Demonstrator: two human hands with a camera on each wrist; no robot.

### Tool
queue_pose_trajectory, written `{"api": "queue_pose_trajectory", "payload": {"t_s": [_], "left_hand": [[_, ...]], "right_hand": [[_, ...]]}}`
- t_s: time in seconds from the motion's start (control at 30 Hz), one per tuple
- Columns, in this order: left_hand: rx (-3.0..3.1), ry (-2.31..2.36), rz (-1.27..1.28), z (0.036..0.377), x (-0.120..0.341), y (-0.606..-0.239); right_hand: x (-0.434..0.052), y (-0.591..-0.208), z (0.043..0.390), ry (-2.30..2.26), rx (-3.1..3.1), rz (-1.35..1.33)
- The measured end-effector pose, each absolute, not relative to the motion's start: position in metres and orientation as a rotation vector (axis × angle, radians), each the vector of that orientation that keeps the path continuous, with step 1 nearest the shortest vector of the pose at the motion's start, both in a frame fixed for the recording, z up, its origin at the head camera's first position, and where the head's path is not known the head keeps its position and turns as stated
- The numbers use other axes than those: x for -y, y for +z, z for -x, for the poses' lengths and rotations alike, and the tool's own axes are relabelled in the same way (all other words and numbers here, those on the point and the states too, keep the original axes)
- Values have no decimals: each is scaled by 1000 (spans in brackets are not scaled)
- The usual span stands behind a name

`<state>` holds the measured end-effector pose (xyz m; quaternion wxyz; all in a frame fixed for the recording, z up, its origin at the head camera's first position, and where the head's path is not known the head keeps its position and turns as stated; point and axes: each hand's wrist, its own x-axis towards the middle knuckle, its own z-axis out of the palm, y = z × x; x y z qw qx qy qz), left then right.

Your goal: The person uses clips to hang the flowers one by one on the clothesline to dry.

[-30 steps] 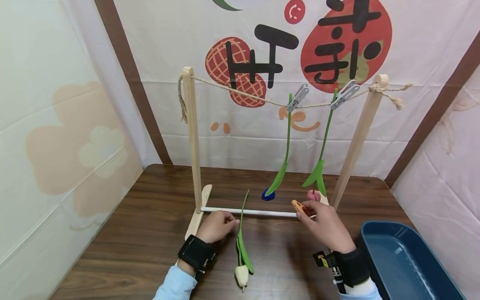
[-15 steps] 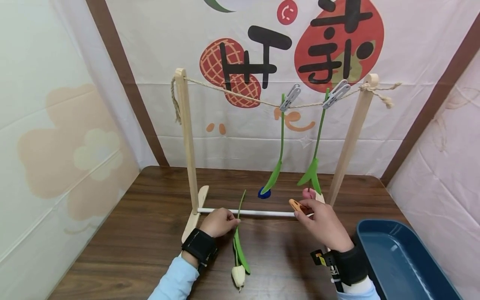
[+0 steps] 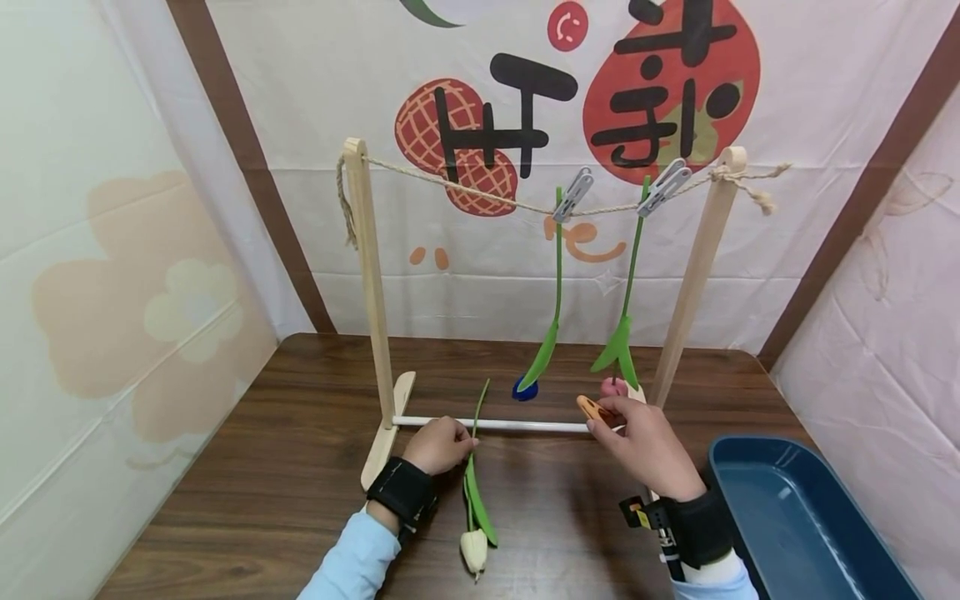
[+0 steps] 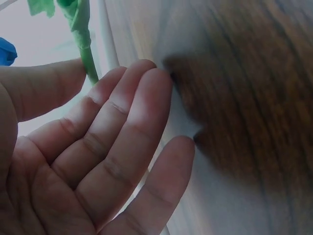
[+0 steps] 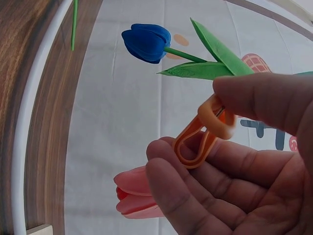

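Note:
My left hand pinches the thin green stem of a white artificial tulip between thumb and index finger. That tulip's bloom points towards the person, near the table's front. My right hand holds an orange clothespin between thumb and fingers, low by the rack's right side. Behind it, a pink tulip and a blue tulip hang bloom down. Two grey clothespins, a left one and a right one, fix their stems to a rope.
The rope runs between a left wooden post and a right wooden post. A white rod joins the posts low down. On the right of the brown table stands a dark blue tray. Printed cloth hangs behind.
The head view has shifted slightly, so the rack appears farther left. Both hands keep their holds on the white tulip and the orange clothespin, with hardly any movement.

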<state>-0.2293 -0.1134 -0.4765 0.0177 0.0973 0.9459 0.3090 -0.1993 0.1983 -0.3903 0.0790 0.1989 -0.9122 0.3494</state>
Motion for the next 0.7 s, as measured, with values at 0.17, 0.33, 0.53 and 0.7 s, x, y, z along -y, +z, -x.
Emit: {"api": "queue_pose_trajectory", "payload": {"t_s": [0.17, 0.33, 0.53, 0.7], "left_hand": [[-2950, 965, -305, 226, 114, -475], [-2955, 986, -327, 225, 116, -476], [-2860, 1149, -347, 223, 119, -477], [-2800, 1241, -365, 219, 120, -471]], "right_hand": [[-197, -390, 198, 1049, 2721, -603], [-196, -389, 198, 1049, 2741, -581], [-194, -388, 197, 1056, 2744, -579], [-192, -387, 195, 1072, 2752, -567]]}}
